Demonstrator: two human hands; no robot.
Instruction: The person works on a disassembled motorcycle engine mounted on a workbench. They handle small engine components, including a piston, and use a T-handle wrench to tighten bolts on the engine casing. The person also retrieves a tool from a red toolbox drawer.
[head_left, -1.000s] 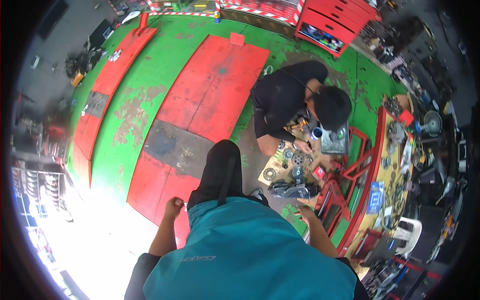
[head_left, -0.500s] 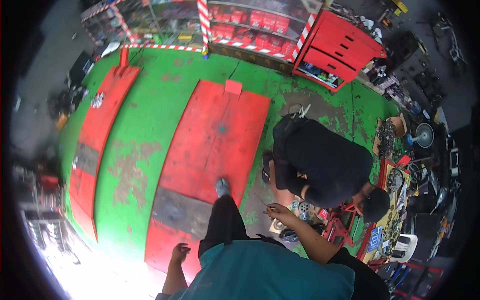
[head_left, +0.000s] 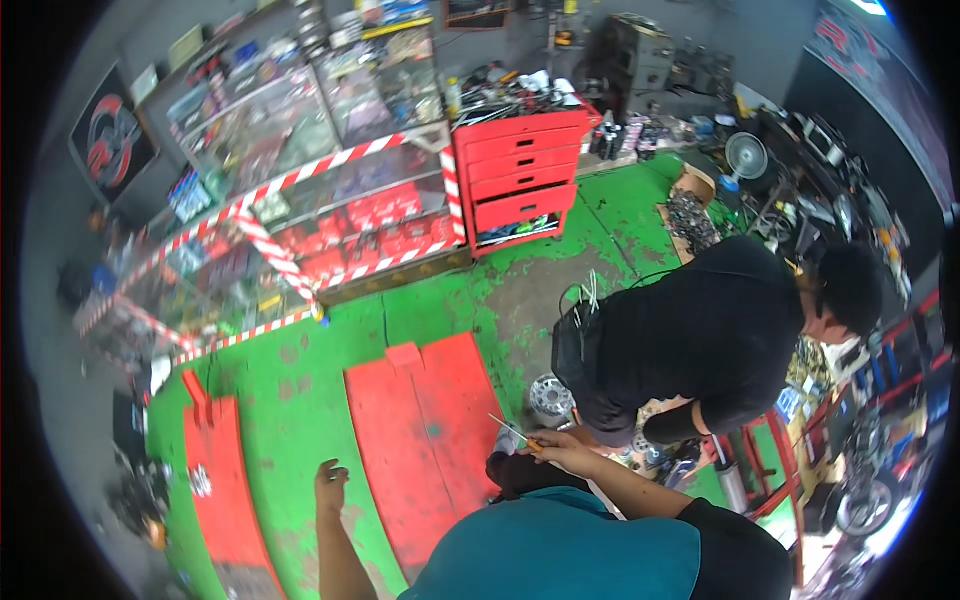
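My right hand [head_left: 568, 453] is closed around the orange handle of a screwdriver [head_left: 512, 429]. Its thin metal shaft points up and to the left, over the right edge of the red ramp platform [head_left: 425, 440]. My left hand [head_left: 331, 487] hangs in the air to the left of that platform, with loosely bent fingers apart and nothing in them. Just right of my right hand, a person in black [head_left: 690, 330] bends forward; this body hides part of the floor. A round silver metal part [head_left: 550, 398] lies on the floor beyond my right hand.
A narrower red ramp [head_left: 225, 480] lies at left on the green floor. At the back stand a glass display case [head_left: 370, 215] with red-and-white striped edges and a red tool cabinet [head_left: 525, 175]. Right of the person are a fan [head_left: 746, 157], scattered parts and a red metal frame [head_left: 785, 470].
My view has tilted up, showing more of the back wall and shelves. The red platforms sit lower in the picture. The screwdriver stays in my right hand, and my left hand stays free.
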